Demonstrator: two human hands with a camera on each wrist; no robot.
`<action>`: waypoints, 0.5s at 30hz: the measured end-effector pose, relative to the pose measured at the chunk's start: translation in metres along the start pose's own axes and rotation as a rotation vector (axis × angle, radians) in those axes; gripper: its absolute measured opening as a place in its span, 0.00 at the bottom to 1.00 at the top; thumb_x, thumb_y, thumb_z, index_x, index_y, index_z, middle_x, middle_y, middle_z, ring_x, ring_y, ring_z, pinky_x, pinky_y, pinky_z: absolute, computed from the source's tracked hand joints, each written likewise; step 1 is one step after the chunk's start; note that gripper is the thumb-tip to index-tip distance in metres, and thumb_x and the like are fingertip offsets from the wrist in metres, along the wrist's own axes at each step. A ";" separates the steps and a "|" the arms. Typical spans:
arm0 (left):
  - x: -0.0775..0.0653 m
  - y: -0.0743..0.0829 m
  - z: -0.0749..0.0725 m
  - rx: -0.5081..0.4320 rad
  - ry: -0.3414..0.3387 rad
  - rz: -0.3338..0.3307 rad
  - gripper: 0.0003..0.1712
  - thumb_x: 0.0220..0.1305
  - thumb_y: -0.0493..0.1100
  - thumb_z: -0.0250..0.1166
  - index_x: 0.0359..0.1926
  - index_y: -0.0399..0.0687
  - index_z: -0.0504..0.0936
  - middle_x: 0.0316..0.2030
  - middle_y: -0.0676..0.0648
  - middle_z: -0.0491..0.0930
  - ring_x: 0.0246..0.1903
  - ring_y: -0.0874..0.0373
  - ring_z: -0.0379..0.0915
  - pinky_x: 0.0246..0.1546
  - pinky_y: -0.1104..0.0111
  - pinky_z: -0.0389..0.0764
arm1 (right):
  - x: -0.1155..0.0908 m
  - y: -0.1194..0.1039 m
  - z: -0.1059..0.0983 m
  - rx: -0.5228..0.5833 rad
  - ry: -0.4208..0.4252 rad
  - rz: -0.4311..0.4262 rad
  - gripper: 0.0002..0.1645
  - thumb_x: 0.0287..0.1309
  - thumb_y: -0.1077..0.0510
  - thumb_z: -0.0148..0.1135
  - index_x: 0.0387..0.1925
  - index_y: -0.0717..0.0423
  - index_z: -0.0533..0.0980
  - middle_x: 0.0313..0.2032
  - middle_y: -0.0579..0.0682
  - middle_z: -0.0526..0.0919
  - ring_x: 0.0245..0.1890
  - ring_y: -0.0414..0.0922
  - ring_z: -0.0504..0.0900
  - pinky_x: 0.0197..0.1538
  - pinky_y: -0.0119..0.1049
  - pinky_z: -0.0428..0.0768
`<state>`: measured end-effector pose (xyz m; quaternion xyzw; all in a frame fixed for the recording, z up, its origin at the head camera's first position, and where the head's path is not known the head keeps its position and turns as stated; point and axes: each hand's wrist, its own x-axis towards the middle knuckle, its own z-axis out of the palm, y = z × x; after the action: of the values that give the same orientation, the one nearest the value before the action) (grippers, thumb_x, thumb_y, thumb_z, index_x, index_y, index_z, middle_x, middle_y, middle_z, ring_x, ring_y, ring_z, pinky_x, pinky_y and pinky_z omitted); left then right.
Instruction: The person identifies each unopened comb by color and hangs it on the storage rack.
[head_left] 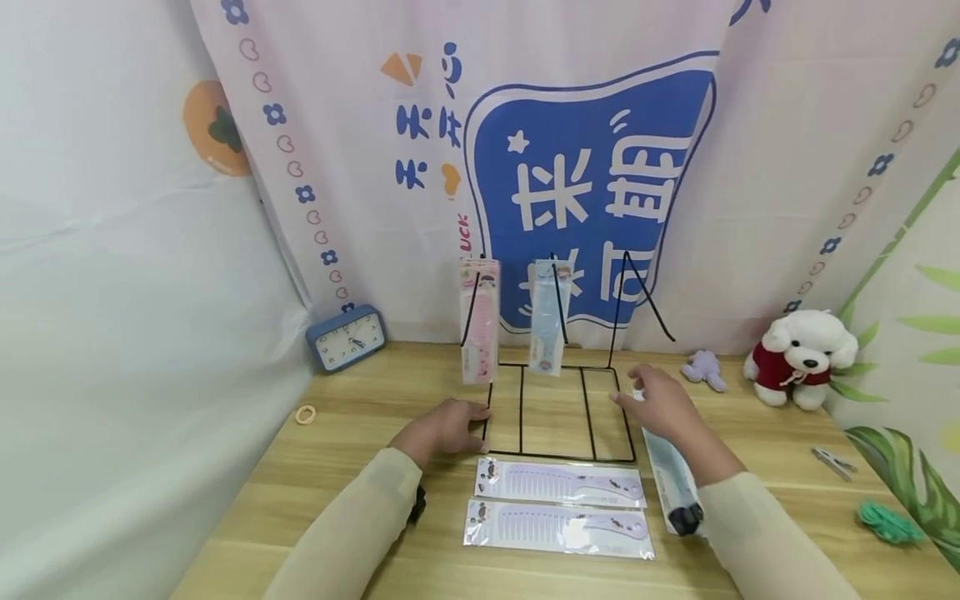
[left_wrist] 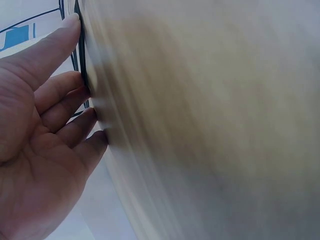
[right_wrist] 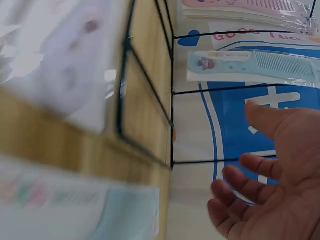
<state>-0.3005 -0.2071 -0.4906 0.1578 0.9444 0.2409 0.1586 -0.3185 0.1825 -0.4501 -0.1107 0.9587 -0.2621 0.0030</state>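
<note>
A black wire display rack (head_left: 521, 412) stands on the table. From its hooks hang a pink comb in clear packaging (head_left: 480, 325) and a blue packaged comb (head_left: 550, 317); the rack's right hook is bare. My left hand (head_left: 448, 425) touches the left side of the rack's base, fingers extended and thumb near the front corner. Beside the right side of the base is my right hand (head_left: 663, 408), its fingers loosely bent around nothing. Two purple packaged combs, the nearer one (head_left: 558, 528) and the farther one (head_left: 561, 483), lie before the rack. Another blue packaged comb (head_left: 670, 471) lies partly under my right forearm.
A blue clock (head_left: 347, 338) and a wooden ring (head_left: 305, 414) are at the left. On the right sit a white plush dog (head_left: 802, 358), a small purple toy (head_left: 703, 370), a clip (head_left: 834, 462) and green yarn (head_left: 889, 523). A printed curtain (head_left: 360, 250) hangs behind.
</note>
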 end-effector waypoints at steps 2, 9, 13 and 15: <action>0.001 0.001 -0.001 0.003 -0.003 0.005 0.39 0.71 0.48 0.76 0.78 0.47 0.75 0.82 0.46 0.67 0.83 0.42 0.58 0.84 0.48 0.61 | -0.016 0.010 -0.003 -0.045 -0.025 0.044 0.43 0.75 0.43 0.67 0.71 0.74 0.69 0.62 0.77 0.80 0.62 0.72 0.80 0.62 0.68 0.81; 0.001 0.002 -0.002 0.014 -0.007 0.009 0.39 0.72 0.48 0.76 0.78 0.47 0.75 0.82 0.46 0.67 0.83 0.42 0.58 0.84 0.48 0.61 | -0.049 0.034 -0.004 -0.150 -0.170 0.247 0.60 0.69 0.39 0.73 0.72 0.87 0.59 0.62 0.85 0.74 0.58 0.73 0.80 0.64 0.68 0.80; 0.002 0.002 -0.002 0.020 -0.012 0.010 0.39 0.71 0.49 0.76 0.78 0.47 0.75 0.82 0.45 0.68 0.83 0.42 0.58 0.84 0.48 0.62 | -0.056 0.039 0.002 -0.156 -0.205 0.303 0.66 0.65 0.37 0.76 0.70 0.90 0.55 0.55 0.83 0.76 0.46 0.63 0.80 0.55 0.61 0.84; 0.003 0.003 -0.002 0.025 -0.012 0.015 0.39 0.71 0.49 0.76 0.78 0.47 0.75 0.82 0.45 0.68 0.83 0.42 0.58 0.84 0.48 0.62 | -0.057 0.041 0.004 -0.150 -0.202 0.314 0.66 0.64 0.38 0.77 0.69 0.91 0.56 0.53 0.82 0.76 0.44 0.61 0.80 0.53 0.60 0.85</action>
<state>-0.3029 -0.2046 -0.4882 0.1681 0.9452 0.2294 0.1606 -0.2708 0.2272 -0.4776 0.0143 0.9758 -0.1739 0.1318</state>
